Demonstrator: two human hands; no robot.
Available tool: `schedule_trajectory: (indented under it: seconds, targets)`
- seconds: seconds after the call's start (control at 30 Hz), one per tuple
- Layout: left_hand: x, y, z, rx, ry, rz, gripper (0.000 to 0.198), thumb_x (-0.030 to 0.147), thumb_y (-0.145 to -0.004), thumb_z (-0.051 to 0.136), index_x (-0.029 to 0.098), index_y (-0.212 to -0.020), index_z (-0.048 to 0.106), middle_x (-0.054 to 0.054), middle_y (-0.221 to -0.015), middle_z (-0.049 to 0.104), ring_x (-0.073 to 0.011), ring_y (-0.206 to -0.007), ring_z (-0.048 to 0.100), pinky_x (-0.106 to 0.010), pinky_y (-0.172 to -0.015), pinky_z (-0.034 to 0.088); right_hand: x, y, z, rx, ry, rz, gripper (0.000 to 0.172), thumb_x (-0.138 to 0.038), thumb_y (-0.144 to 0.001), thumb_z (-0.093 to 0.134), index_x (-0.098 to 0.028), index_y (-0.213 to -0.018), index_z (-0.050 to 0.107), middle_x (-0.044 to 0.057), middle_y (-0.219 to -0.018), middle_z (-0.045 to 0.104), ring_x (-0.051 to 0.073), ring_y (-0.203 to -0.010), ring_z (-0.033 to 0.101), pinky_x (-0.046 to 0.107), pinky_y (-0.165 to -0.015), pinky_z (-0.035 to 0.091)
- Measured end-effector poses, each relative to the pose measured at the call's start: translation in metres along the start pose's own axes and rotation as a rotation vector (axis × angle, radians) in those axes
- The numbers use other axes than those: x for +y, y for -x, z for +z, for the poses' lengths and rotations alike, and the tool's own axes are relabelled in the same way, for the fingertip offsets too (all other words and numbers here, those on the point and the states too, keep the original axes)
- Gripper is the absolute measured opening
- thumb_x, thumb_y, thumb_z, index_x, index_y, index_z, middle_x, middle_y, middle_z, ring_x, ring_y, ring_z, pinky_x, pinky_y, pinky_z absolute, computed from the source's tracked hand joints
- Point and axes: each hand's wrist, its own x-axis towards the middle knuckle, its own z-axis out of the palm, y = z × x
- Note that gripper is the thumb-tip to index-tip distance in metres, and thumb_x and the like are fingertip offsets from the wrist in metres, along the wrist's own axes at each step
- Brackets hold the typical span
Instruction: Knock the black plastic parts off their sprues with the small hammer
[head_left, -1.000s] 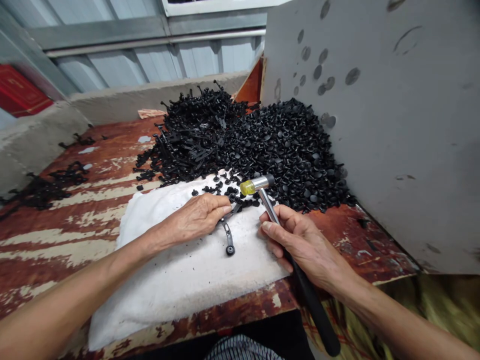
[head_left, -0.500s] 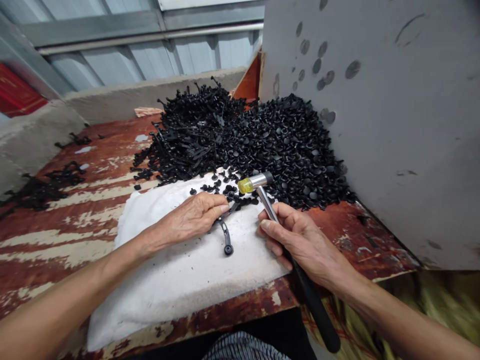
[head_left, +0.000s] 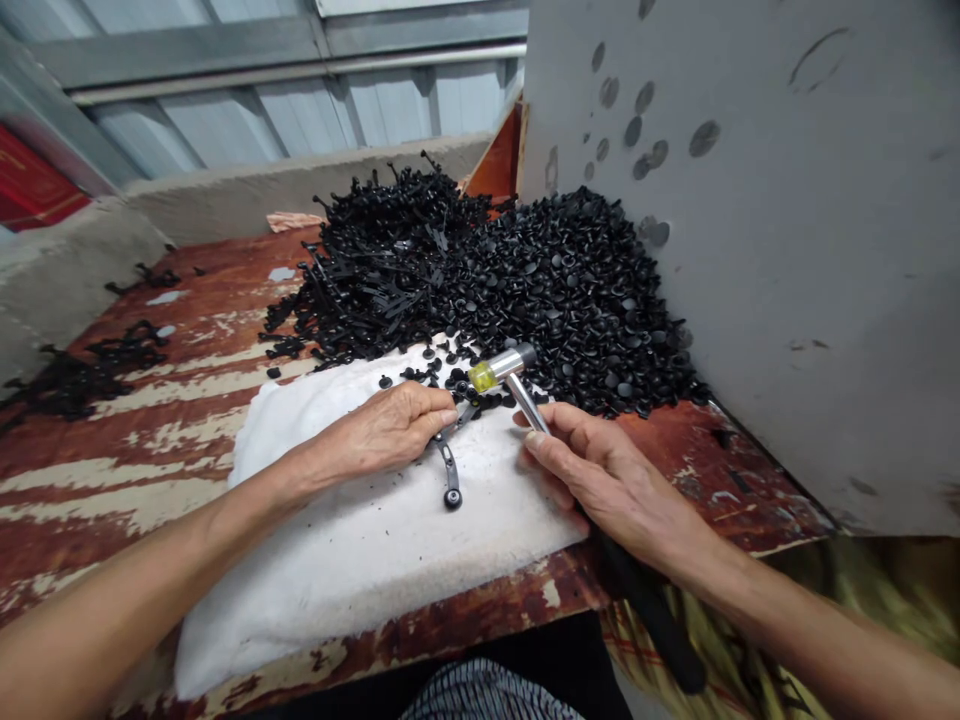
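My left hand (head_left: 386,430) lies on a folded white cloth (head_left: 337,570), its fingers curled over a black plastic strap (head_left: 450,475) with a round stud at its near end. My right hand (head_left: 607,485) grips a small mallet (head_left: 504,368) by its steel shaft, with the black handle running down behind the hand. The mallet has a steel head with a yellow plastic face. That face hangs just above several small black studs (head_left: 457,382) at the cloth's far edge, close to my left fingertips. The strap's far end is hidden under my left fingers.
A large heap of black plastic studs and straps (head_left: 480,280) rises behind the cloth against a grey metal panel (head_left: 750,250) with dark round marks. The table (head_left: 135,450) has peeling red and white paint. A low concrete wall (head_left: 285,185) runs behind it.
The mallet head has dropped and moved left, nearer my left fingers, and its handle has tilted. My left hand stays nearly still on the strap.
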Motion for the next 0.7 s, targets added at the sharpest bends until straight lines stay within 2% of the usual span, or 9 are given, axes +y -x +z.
schedule_trajectory:
  seconds: [0.07, 0.13, 0.2, 0.3, 0.33, 0.4, 0.5, 0.63, 0.7]
  targets:
    - [0.0, -0.001, -0.002, -0.026, 0.013, -0.011, 0.031, 0.032, -0.087, 0.038, 0.02, -0.058, 0.038, 0.005, -0.056, 0.034, -0.0093, -0.053, 0.03, -0.023, -0.05, 0.026, -0.002, 0.001, -0.005, 0.068, 0.254, -0.22, 0.022, -0.024, -0.092, 0.045, -0.021, -0.107, 0.061, 0.001, -0.076, 0.061, 0.015, -0.065, 0.058, 0.028, -0.061, 0.051]
    - [0.0, -0.002, -0.004, -0.034, 0.028, -0.027, 0.03, 0.031, -0.086, 0.039, 0.02, -0.058, 0.038, 0.005, -0.056, 0.034, -0.0094, -0.053, 0.029, -0.023, -0.05, 0.026, -0.001, 0.002, -0.01, 0.134, 0.478, -0.427, 0.042, -0.015, -0.091, 0.041, -0.02, -0.131, 0.054, 0.007, -0.095, 0.065, 0.02, -0.086, 0.063, 0.034, -0.077, 0.053]
    - [0.0, -0.003, -0.005, -0.035, 0.038, -0.045, 0.029, 0.03, -0.086, 0.04, 0.02, -0.058, 0.038, 0.005, -0.056, 0.034, -0.0095, -0.052, 0.029, -0.023, -0.049, 0.026, 0.001, 0.003, -0.013, 0.157, 0.676, -0.533, 0.055, -0.009, -0.089, 0.038, -0.016, -0.143, 0.045, 0.011, -0.1, 0.064, 0.021, -0.084, 0.063, 0.036, -0.075, 0.054]
    - [0.0, -0.004, -0.006, -0.06, 0.05, -0.051, 0.029, 0.031, -0.085, 0.041, 0.02, -0.058, 0.038, 0.005, -0.055, 0.033, -0.0095, -0.052, 0.029, -0.023, -0.047, 0.025, 0.004, 0.003, -0.016, 0.094, 0.916, -0.536, 0.06, -0.006, -0.087, 0.036, -0.011, -0.145, 0.044, 0.01, -0.088, 0.061, 0.016, -0.054, 0.052, 0.031, -0.05, 0.049]
    - [-0.001, -0.004, -0.007, -0.065, 0.054, -0.048, 0.029, 0.031, -0.084, 0.042, 0.02, -0.057, 0.038, 0.005, -0.055, 0.033, -0.0094, -0.051, 0.029, -0.023, -0.047, 0.025, 0.003, 0.003, -0.016, 0.073, 0.945, -0.532, 0.059, -0.006, -0.087, 0.035, -0.011, -0.145, 0.045, 0.009, -0.085, 0.06, 0.015, -0.05, 0.049, 0.029, -0.047, 0.047]
    - [-0.002, -0.005, -0.007, -0.068, 0.065, -0.045, 0.029, 0.031, -0.084, 0.042, 0.02, -0.058, 0.038, 0.005, -0.055, 0.033, -0.0093, -0.051, 0.029, -0.023, -0.047, 0.025, 0.001, 0.003, -0.016, 0.082, 0.908, -0.546, 0.058, -0.007, -0.088, 0.035, -0.013, -0.145, 0.045, 0.007, -0.084, 0.058, 0.015, -0.054, 0.05, 0.028, -0.049, 0.048]
    - [-0.003, -0.005, -0.007, -0.077, 0.077, -0.04, 0.029, 0.034, -0.084, 0.042, 0.02, -0.059, 0.04, 0.004, -0.056, 0.035, -0.0094, -0.052, 0.031, -0.023, -0.047, 0.026, -0.003, 0.005, -0.014, 0.179, 0.804, -0.577, 0.06, -0.006, -0.09, 0.037, -0.021, -0.148, 0.039, 0.006, -0.086, 0.057, 0.016, -0.068, 0.056, 0.028, -0.061, 0.052]
    - [-0.003, -0.005, -0.007, -0.07, 0.043, -0.03, 0.027, 0.032, -0.084, 0.041, 0.02, -0.06, 0.044, 0.004, -0.056, 0.035, -0.0094, -0.051, 0.031, -0.023, -0.048, 0.026, -0.006, 0.006, -0.01, 0.071, 0.9, -0.539, 0.063, -0.004, -0.085, 0.037, -0.022, -0.145, 0.045, 0.003, -0.078, 0.056, 0.013, -0.05, 0.046, 0.025, -0.048, 0.046]
    - [-0.002, -0.005, -0.006, -0.057, 0.04, -0.036, 0.028, 0.032, -0.084, 0.041, 0.02, -0.059, 0.041, 0.005, -0.055, 0.033, -0.0093, -0.051, 0.03, -0.023, -0.047, 0.025, -0.007, 0.006, -0.009, 0.095, 0.814, -0.566, 0.058, -0.006, -0.089, 0.037, -0.02, -0.145, 0.046, 0.005, -0.08, 0.058, 0.015, -0.058, 0.053, 0.027, -0.055, 0.051]
